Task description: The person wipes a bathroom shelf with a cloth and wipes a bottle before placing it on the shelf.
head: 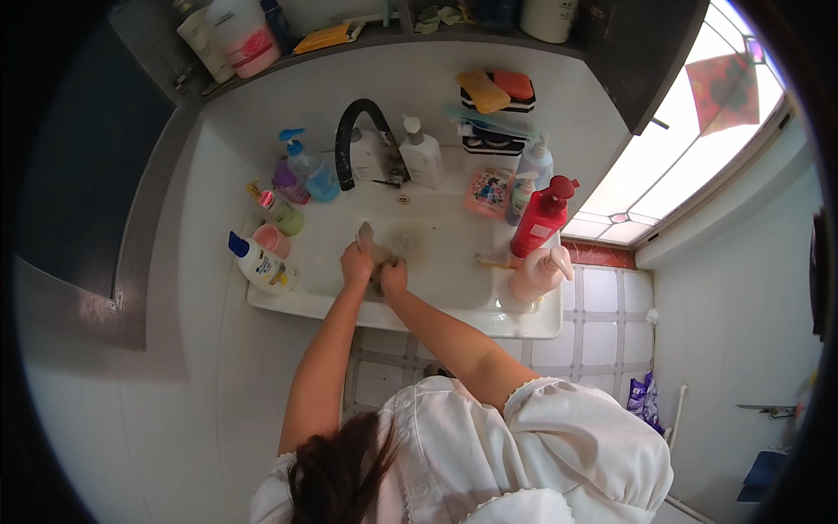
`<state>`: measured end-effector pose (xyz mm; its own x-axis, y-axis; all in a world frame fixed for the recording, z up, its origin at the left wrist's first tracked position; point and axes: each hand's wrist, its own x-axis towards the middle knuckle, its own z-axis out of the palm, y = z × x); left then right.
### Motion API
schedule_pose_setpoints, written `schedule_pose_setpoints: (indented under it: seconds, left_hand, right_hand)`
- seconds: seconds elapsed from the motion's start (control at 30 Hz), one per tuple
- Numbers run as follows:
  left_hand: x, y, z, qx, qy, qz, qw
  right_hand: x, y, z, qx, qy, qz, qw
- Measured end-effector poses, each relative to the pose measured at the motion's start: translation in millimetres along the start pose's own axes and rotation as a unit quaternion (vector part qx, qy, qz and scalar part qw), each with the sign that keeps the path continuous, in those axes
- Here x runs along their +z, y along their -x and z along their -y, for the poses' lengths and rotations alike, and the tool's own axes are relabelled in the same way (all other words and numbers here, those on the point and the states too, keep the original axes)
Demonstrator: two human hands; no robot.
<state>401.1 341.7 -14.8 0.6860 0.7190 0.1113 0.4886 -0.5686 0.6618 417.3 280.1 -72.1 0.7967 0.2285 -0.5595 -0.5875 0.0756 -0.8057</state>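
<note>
Both my hands are low in a white ceramic washbasin (458,262), close together near its front left. My left hand (357,265) grips a wet, grey-beige piece of cloth (377,253), one end of which sticks up past the fingers. Just to the right, my right hand (394,276) is closed on the same cloth. Its full shape is hidden by my hands. Cloudy, brownish water (414,243) lies beside the cloth over the basin floor. A black curved faucet (357,118) arches above the basin's back edge.
Several pump bottles crowd the rim, among them a red bottle (540,219), a pale pink bottle (540,275) and a white bottle with a blue cap (265,262). Two soap bars (497,88) rest on a wall holder. An open cabinet (393,39) hangs overhead.
</note>
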Motion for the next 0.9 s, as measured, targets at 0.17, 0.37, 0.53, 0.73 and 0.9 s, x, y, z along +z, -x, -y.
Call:
schedule_pose_setpoints:
  seconds: [0.17,0.37,0.53,0.73,0.9]
  left_hand:
    - [6.8,-8.3,9.2,-0.066,0.041,0.031,0.997]
    - [-6.1,-0.5,-8.8,-0.282,0.35,0.127,0.885]
    - [-23.0,6.3,-11.4,-0.308,0.406,0.124,0.852]
    - [-38.4,7.9,12.9,-0.345,0.308,0.0,0.887]
    - [-36.3,-0.5,24.8,-0.238,0.224,-0.038,0.944]
  right_hand:
    - [-1.6,26.8,16.1,-0.21,0.129,-0.11,0.963]
    - [-10.1,24.7,21.4,-0.23,0.023,0.062,0.971]
    - [-8.7,-2.0,8.2,-0.215,0.133,0.05,0.966]
    - [-12.6,7.4,18.2,-0.198,0.11,-0.054,0.973]
    - [-20.3,-7.9,36.2,-0.211,0.111,-0.035,0.971]
